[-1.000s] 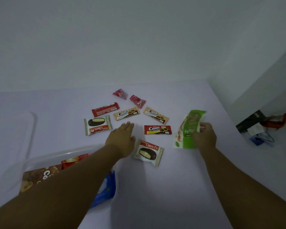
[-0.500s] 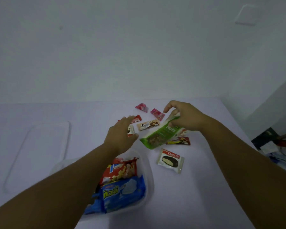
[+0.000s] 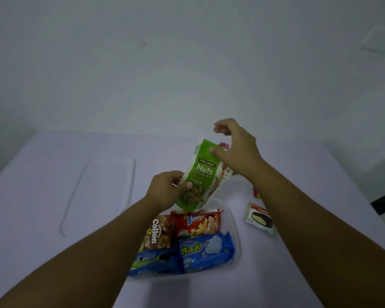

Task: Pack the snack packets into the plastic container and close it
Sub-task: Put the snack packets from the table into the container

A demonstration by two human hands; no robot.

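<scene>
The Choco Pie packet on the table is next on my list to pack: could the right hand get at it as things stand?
Probably yes. The Choco Pie packet lies alone on the table, right of the container, just under the right forearm. The right hand only touches the nuts packet, which the left hand holds.

- Both bare arms reach forward from the bottom of the view, and the hands sit close together in the middle.
- The left hand [image 3: 167,190] is lower. Its thumb and fingers pinch the left edge of the nut bag [image 3: 198,174].
- The right hand [image 3: 238,150] is higher and further out, with the wrist bent down. Its thumb touches the top of the bag, and its fingers are curled loose above, not closed.
</scene>
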